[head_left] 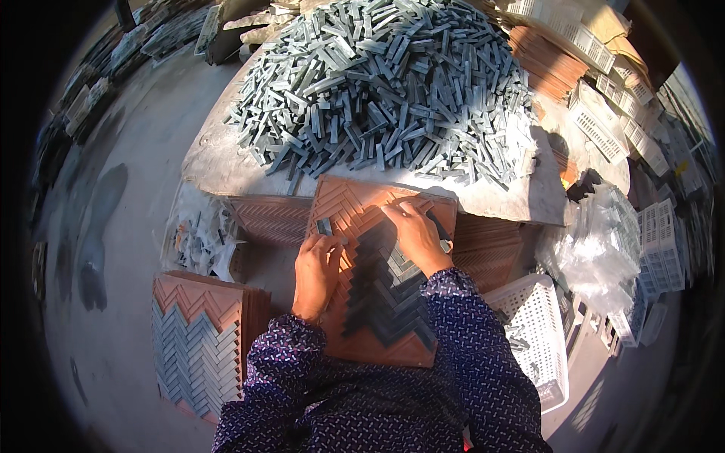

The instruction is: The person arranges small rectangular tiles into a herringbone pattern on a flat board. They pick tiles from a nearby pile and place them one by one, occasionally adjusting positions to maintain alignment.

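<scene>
A reddish-brown mould tray with herringbone slots lies in front of me, its upper edge by the heaped table. Dark grey stone strips fill much of its middle and lower part in a zigzag pattern. My left hand is over the tray's left side, its fingers closed on a small dark stone strip that sticks up past the fingertips. My right hand has its fingers bent down onto the upper part of the pattern. Whatever lies under those fingertips is hidden.
A big pile of loose stone strips covers the pale table beyond. Left stands a stack of trays topped with a filled one. A white perforated basket is at right, near plastic-wrapped goods. Brown trays stack far right.
</scene>
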The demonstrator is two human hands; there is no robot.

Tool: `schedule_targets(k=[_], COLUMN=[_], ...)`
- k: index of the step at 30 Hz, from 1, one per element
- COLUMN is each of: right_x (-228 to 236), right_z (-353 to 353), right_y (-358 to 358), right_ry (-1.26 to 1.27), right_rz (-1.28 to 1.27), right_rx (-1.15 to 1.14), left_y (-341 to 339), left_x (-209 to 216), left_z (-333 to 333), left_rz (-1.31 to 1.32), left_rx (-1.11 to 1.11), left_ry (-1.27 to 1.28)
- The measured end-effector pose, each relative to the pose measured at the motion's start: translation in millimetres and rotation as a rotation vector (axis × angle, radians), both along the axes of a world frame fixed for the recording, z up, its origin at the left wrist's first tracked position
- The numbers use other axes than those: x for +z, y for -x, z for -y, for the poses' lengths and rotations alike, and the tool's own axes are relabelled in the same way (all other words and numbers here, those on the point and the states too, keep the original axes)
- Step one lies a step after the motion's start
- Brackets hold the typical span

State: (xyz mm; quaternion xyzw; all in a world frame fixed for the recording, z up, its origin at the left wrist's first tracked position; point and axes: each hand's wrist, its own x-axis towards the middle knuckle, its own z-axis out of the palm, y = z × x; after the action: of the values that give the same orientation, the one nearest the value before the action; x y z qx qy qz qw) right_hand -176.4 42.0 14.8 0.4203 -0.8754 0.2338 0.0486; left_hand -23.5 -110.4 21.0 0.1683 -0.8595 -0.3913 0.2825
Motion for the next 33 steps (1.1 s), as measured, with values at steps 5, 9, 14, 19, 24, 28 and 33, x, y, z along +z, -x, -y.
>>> schedule_targets(k=[5,9,14,19,24,28,33], right_x=[1,12,28,12,1,-7,-16], right_z=[-2,-11,-42,-103,-146,-169,-177], right_y=[9,-4,-67,-121,-141,-148,-151], right_ry=[0.079,0.03,0.302,0.385,0.438,0.416,0.413], right_rz=[0.043,0.084,0.265,0.458,0.583,0.468,0.521], right_rx=[0.086,0.058,0.016,-0.148,-0.337,-0.39,-0.404], left_y=[-23,-35,-23,10,24,30,43], left_x=[-13,-19,-28,-19,-12,-7,-13], left_z=[4,18,28,36,41,47,42], left_rz=[-0.043,0.046,0.043,0.137,0.189,0.248,0.165], left_rx=[0.034,0.106,-0.019,-0.156,-0.259,-0.31,-0.25], left_ry=[-0.028,-0.022,0.309,0.351,0.429,0.441,0.311])
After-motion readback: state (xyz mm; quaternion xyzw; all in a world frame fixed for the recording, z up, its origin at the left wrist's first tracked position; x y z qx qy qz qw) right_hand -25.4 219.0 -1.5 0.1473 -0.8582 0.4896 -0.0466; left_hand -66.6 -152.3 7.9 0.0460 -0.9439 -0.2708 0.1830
